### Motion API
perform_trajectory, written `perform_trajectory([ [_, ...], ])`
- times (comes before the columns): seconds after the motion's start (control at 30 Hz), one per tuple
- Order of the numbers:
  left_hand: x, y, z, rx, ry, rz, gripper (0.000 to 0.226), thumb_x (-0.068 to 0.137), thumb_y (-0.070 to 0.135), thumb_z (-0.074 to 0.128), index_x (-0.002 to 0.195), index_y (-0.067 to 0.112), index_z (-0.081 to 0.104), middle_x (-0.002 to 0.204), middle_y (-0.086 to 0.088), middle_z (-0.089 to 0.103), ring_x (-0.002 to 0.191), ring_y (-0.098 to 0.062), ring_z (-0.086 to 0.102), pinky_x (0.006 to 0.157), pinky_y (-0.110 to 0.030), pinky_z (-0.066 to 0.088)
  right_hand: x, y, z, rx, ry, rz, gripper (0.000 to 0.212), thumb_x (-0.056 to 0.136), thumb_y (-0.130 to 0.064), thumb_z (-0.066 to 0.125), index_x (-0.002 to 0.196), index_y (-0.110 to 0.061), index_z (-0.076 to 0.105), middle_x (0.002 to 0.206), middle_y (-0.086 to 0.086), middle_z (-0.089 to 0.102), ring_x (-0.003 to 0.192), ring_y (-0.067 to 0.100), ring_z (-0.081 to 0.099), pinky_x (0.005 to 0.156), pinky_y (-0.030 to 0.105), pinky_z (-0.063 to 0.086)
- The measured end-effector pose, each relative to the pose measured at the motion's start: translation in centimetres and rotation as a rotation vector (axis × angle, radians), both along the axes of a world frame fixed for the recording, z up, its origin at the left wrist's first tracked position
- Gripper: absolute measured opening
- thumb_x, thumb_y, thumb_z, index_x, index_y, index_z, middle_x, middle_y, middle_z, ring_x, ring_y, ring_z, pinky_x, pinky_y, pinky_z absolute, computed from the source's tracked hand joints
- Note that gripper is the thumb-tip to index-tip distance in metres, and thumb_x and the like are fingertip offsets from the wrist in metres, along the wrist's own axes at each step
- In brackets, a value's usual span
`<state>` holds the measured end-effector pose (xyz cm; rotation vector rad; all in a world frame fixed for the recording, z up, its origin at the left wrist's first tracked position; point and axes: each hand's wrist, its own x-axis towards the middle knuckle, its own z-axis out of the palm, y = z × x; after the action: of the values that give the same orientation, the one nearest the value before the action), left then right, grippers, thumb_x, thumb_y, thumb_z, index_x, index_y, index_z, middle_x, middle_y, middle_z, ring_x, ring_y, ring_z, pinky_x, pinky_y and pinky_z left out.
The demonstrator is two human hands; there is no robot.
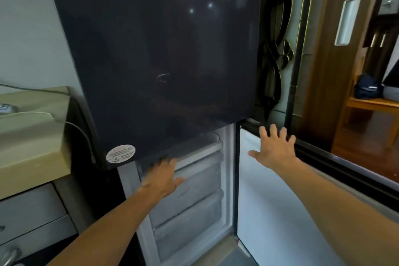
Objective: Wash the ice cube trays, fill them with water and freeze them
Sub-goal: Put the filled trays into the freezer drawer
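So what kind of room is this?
Probably a home kitchen: a tall dark fridge stands with its freezer door open, frosty drawers show inside, and a counter sits beside it.

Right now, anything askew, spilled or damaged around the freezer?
Nothing stands out. The white-lined lower freezer door stands open, and the frosted translucent drawers sit level. Both the left hand and right hand are empty; no ice cube tray is in view.
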<state>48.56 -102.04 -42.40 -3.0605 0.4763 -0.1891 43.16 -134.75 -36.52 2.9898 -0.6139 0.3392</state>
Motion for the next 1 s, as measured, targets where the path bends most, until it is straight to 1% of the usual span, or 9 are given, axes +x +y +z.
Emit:
perform_trajectory([
  [0.07,1.1,-0.3,-0.4,0.006,0.032,0.039,0.079,0.098,0.059,0.049,0.159,0.020,0.018,0.164,-0.011,0.024,0.148,-0.034,0.029,0.121,-0.045,0.026,0.7,-1.6,-1.0,-0.052,0.015,-0.032,0.104,0.086,-0.081,0.048,0.162,-0.022,0.010,0.168,0.015,0.016,0.151,0.047,0.016,0.120,0.062,0.019],
  [0.17,2.1,-0.5,-1.5,-0.016,0.095,0.084,0.082,0.098,0.053,0.055,0.160,0.018,0.015,0.164,-0.013,0.026,0.146,-0.035,0.033,0.119,-0.047,0.032,0.9,-3.4,-2.1,-0.159,-0.004,-0.027,0.102,0.084,-0.084,0.045,0.160,-0.022,0.018,0.166,0.015,0.022,0.150,0.045,0.021,0.119,0.060,0.019],
  [0.3,2.9,-0.6,-2.4,0.069,0.021,0.094,0.075,0.099,0.050,0.054,0.158,0.017,0.021,0.159,-0.014,0.031,0.142,-0.034,0.036,0.114,-0.047,0.039,0.9,-4.9,-2.2,-0.173,-0.060,-0.005,0.099,0.085,-0.084,0.043,0.158,-0.021,0.023,0.164,0.011,0.027,0.149,0.041,0.022,0.121,0.057,0.018],
  [0.37,3.4,-0.5,-2.4,0.098,0.000,0.099,0.076,0.097,0.052,0.056,0.158,0.019,0.022,0.159,-0.013,0.029,0.143,-0.034,0.033,0.114,-0.047,0.036,0.8,-5.3,-2.4,-0.181,-0.078,0.001,0.098,0.085,-0.085,0.042,0.158,-0.022,0.024,0.164,0.011,0.027,0.150,0.040,0.022,0.122,0.058,0.018],
  [0.47,3.9,-0.4,-2.8,0.049,0.101,0.121,0.082,0.096,0.052,0.058,0.159,0.018,0.018,0.162,-0.013,0.028,0.145,-0.035,0.033,0.118,-0.047,0.032,0.7,-5.5,-3.0,-0.211,-0.083,0.009,0.101,0.084,-0.086,0.040,0.160,-0.021,0.021,0.167,0.012,0.023,0.152,0.041,0.018,0.122,0.059,0.014],
  [0.57,3.3,-0.8,-3.1,0.038,0.105,0.115,0.074,0.098,0.047,0.057,0.157,0.016,0.024,0.157,-0.014,0.034,0.140,-0.035,0.038,0.115,-0.047,0.036,1.0,-5.2,-3.0,-0.218,-0.062,0.000,0.108,0.082,-0.089,0.039,0.161,-0.019,0.018,0.167,0.014,0.020,0.152,0.043,0.016,0.122,0.061,0.012],
  [0.67,2.2,-1.3,-2.9,-0.036,0.103,0.087,0.060,0.100,0.037,0.056,0.153,0.018,0.033,0.151,-0.012,0.040,0.135,-0.033,0.042,0.110,-0.045,0.042,1.3,-5.0,-3.3,-0.236,-0.047,-0.002,0.113,0.079,-0.091,0.039,0.162,-0.018,0.015,0.168,0.015,0.016,0.153,0.045,0.014,0.121,0.062,0.010],
  [0.8,0.4,-2.1,-3.5,-0.096,0.133,-0.028,0.043,0.103,0.026,0.053,0.145,0.015,0.048,0.142,-0.009,0.047,0.128,-0.029,0.048,0.105,-0.039,0.044,1.4,-5.2,-4.0,-0.256,-0.044,-0.008,0.116,0.077,-0.091,0.043,0.162,-0.019,0.012,0.169,0.016,0.014,0.153,0.045,0.012,0.122,0.063,0.009],
  [1.0,-2.3,-2.6,-4.0,-0.134,0.124,-0.111,0.043,0.101,0.028,0.059,0.142,0.019,0.051,0.133,-0.007,0.048,0.121,-0.026,0.049,0.102,-0.038,0.045,1.7,-5.3,-3.0,-0.205,0.018,0.000,0.113,0.080,-0.086,0.048,0.163,-0.020,0.008,0.170,0.015,0.007,0.155,0.044,0.007,0.122,0.063,0.007],
])
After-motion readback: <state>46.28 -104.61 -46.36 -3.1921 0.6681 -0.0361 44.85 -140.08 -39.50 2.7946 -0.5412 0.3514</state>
